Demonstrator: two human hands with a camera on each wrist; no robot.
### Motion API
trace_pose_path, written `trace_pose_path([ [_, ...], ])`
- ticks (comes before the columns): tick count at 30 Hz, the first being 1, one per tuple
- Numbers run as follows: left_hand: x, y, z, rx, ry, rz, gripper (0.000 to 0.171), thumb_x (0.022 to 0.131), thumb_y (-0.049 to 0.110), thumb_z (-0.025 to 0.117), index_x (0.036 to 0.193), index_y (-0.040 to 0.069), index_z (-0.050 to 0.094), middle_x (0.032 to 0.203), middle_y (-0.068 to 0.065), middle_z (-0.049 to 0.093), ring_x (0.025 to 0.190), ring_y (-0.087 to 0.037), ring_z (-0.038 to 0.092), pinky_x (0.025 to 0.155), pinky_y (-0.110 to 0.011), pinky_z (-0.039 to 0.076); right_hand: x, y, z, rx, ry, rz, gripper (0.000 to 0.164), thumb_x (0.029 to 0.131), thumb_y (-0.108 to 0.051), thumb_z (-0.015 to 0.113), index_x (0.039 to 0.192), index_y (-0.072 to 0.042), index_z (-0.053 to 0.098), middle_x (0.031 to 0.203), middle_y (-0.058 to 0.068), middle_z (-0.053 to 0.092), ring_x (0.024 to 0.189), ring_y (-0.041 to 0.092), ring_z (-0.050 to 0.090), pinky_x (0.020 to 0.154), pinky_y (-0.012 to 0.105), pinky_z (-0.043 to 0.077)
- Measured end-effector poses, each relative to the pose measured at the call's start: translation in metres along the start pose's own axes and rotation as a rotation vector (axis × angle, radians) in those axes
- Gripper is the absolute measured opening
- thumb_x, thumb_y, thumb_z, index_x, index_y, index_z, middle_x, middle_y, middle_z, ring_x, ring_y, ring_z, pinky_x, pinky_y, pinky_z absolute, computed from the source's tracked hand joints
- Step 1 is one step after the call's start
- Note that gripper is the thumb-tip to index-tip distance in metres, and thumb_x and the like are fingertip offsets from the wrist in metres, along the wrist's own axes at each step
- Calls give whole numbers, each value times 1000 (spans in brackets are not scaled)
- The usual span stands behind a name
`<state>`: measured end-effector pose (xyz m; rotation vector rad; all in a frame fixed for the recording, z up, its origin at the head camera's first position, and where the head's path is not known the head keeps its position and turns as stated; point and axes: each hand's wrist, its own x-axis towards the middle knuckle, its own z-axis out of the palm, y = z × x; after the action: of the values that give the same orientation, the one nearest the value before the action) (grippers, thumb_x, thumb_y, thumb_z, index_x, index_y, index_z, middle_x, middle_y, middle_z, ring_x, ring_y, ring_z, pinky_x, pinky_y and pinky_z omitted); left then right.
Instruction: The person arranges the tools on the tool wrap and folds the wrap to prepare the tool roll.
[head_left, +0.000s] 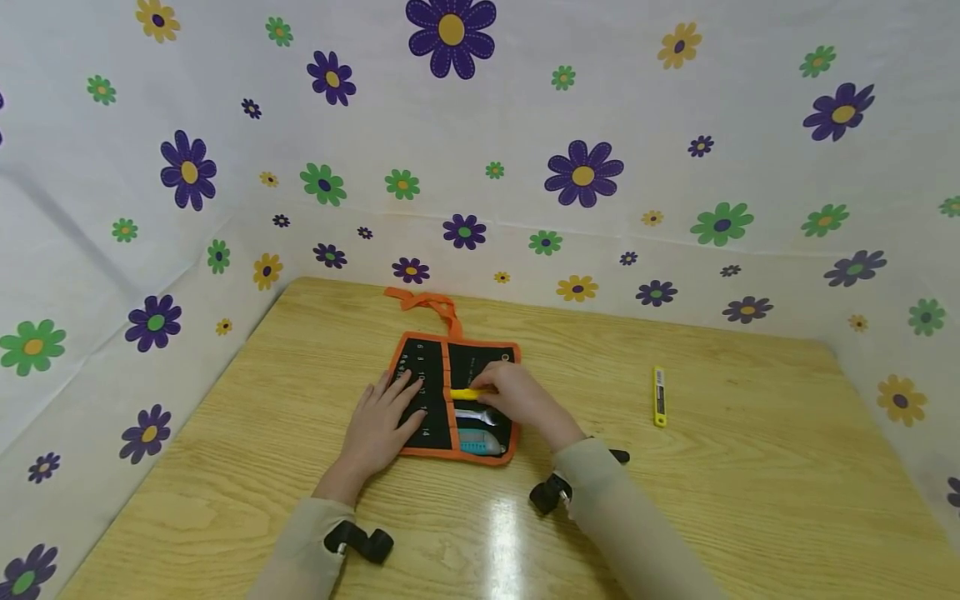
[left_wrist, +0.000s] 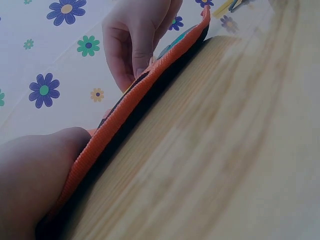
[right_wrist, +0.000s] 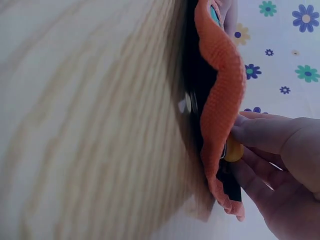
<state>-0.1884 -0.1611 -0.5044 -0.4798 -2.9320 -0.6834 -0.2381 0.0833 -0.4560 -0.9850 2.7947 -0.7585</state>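
A black tool pouch (head_left: 431, 354) with orange trim lies unrolled on the table. My left hand (head_left: 381, 423) rests on its left half, fingers spread over the printed size numbers. With thumb and fingers, my right hand (head_left: 516, 398) pinches the end of a yellow-handled tool (head_left: 463, 394) whose other end is hidden in a pocket. In the right wrist view the rounded yellow tool end (right_wrist: 233, 151) shows between the fingertips, beside the pouch's orange edge (right_wrist: 225, 95). Below it in the pouch sit a metal wrench (head_left: 480, 416) and a teal utility knife (head_left: 478, 442).
On the table (head_left: 750, 467), to the right of the pouch, lies a slim yellow utility knife (head_left: 659, 397). An orange tie strap (head_left: 435, 302) trails from the pouch's far edge. White flower-printed sheeting (head_left: 510, 108) rises behind and at both sides.
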Motion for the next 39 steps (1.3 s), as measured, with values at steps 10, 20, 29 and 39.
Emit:
trace_pose_path([
  [10,-1,2,-1,8,-6,0,53,98,38,52,145,14,44,152,-10,33,142,-36,17,113,-54,12,4,-6,3,-23,22,-36,16,84,-2,71,100,-5,75,97,5,67,91,21,62,82,34,52],
  [20,-1,3,-3,6,-4,4,52,98,37,51,145,14,45,152,-10,33,142,-36,17,113,-54,12,8,-13,7,-119,29,-51,16,82,0,73,97,-6,75,100,4,66,99,22,60,89,34,50],
  [29,0,2,-1,3,1,4,52,98,38,51,145,15,44,152,-10,33,142,-36,17,113,-54,12,13,-21,8,-129,17,-61,19,84,-1,71,102,-7,75,100,4,66,95,21,61,84,32,52],
  [39,0,-4,2,10,7,-1,54,98,41,49,147,18,42,153,-7,32,143,-34,16,114,-52,11,16,-22,13,-97,43,-41,20,84,-1,72,102,-7,74,100,5,66,99,21,61,86,32,51],
])
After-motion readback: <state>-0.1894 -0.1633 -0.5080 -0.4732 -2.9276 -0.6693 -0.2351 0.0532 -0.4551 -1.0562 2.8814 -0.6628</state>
